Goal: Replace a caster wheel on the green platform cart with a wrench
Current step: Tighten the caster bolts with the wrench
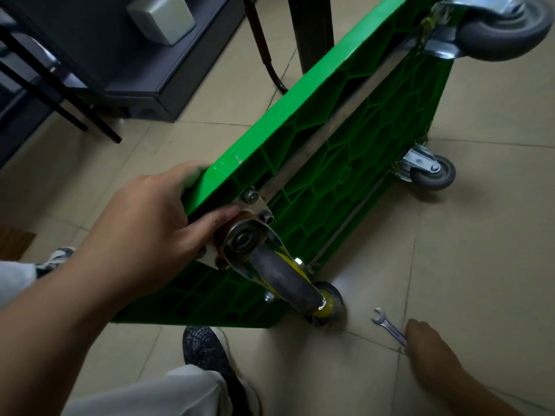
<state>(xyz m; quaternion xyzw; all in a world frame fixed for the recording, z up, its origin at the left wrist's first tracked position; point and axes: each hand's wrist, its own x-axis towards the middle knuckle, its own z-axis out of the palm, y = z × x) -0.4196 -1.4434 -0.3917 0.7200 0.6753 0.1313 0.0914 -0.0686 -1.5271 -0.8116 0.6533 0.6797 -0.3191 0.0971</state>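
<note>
The green platform cart (315,151) stands tipped on its edge on the tiled floor (480,265), its ribbed underside facing me. My left hand (144,223) grips the near upper corner of the deck, fingers (222,216) wrapped over the rim and closed on it, the fingertips just beside the mounting plate of the near caster wheel (282,274). That caster has a dark tread and a yellow hub, and its plate sits against the deck with bolts showing around it. Below it a second yellow-hubbed wheel (326,304) touches the floor. Two grey casters (432,172) sit at the far end of the deck. My right hand (432,355) reaches down to the floor, fingers on the handle of the wrench (387,325), whose open end points away from me; I cannot tell how firmly they hold it. My shoe (207,349) is planted near the deck's lower edge.
</note>
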